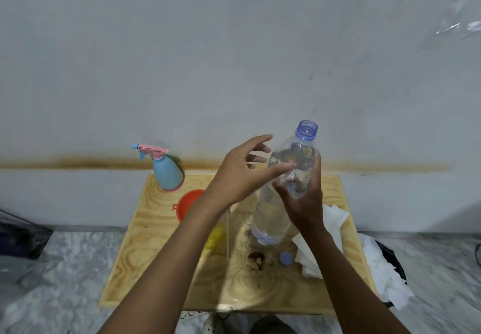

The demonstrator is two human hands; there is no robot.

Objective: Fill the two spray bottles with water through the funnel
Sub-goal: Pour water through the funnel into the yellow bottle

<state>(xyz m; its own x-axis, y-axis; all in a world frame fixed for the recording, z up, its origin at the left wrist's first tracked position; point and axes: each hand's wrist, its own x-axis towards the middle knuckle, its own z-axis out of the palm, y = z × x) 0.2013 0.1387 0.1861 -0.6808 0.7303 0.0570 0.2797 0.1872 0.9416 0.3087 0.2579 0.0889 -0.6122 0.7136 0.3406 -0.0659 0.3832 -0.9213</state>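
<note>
Count: two hands, one water bottle, one loose cap, one funnel, one spray bottle in plain sight.

Your right hand [304, 203] wraps the upper body of the water bottle [273, 219], fingers curled round it. The bottle is clear ribbed plastic with a blue open neck. It leans toward the wall and its base hangs just above the table [145, 255].

Your left hand [239, 175] sits beside the bottle's shoulder with fingers spread and gripping nothing. The thumb crosses in front of the plastic; contact can't be told.

The spray bottle [166, 175] is pale blue and teardrop-shaped with a pink trigger. It stands at the back left corner, well apart from the hands.

The orange funnel [188, 203] lies near it, half hidden behind your left forearm.

A yellow shape [216, 237] shows under that forearm, too blurred to name. A thin pale rod [227, 234] runs beside it.

The blue cap [286, 258] rests on the table near the front, next to a dark stain [256, 257].

Crumpled white paper towels [333, 219] lie on the right side, partly behind your right wrist. The table is light grained plywood.

A dark bin [390, 255] stands off the right edge.
</note>
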